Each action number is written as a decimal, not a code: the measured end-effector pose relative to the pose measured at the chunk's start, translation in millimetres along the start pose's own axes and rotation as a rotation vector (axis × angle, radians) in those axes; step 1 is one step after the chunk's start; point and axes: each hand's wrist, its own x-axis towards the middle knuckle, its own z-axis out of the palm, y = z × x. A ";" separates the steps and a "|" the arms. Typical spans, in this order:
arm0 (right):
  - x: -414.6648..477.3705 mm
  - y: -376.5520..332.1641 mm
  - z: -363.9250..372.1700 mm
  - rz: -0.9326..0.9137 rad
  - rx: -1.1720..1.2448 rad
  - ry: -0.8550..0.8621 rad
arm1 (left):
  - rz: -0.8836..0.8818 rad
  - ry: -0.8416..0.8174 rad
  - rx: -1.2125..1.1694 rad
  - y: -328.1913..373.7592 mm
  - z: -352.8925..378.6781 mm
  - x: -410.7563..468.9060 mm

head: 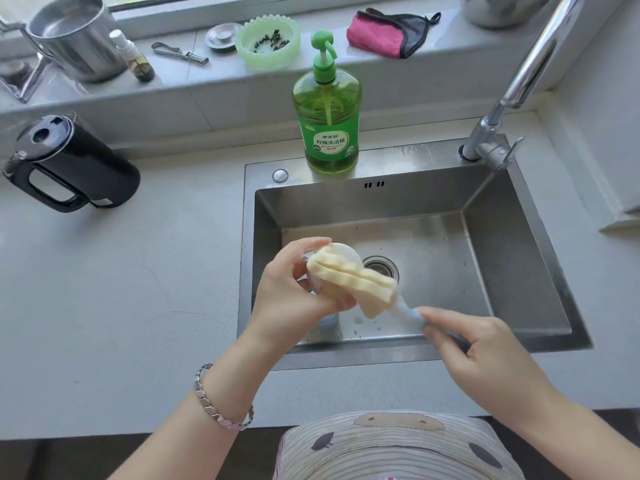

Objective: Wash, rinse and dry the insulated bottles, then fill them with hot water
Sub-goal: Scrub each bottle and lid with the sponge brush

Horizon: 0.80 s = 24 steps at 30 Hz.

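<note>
Over a steel sink, a person's left hand curls its fingers and thumb round a white rounded piece, apparently part of a bottle, though most of it is hidden. The yellow foam head of a sponge brush lies pressed across that piece. The right hand pinches the brush's pale blue handle between thumb and fingertips. A metal bracelet circles the left wrist.

Directly under the left hand, at the near-left of the basin, a pale blue object shows only in part; whether it is an insulated bottle cannot be told. The sink is wet in spots, with its drain just behind the sponge.

A green pump bottle of dish soap stands on the sink's back rim, with the faucet at the right corner. On the grey countertop to the left sits a black kettle. The window ledge holds a steel mug, a small spray bottle, a peeler, a green bowl and a pink-and-grey cloth.
</note>
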 end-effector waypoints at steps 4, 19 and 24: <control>1.7 1.6 0.5 0.032 -0.011 0.019 | -0.056 -0.002 -0.112 -0.3 0.7 -0.1; -4.5 -23.9 15.7 0.069 0.084 -0.044 | -0.011 0.189 0.022 3.8 13.3 -3.3; 5.9 -15.4 14.1 0.109 0.133 0.055 | -0.032 0.163 -0.019 7.6 11.7 -2.9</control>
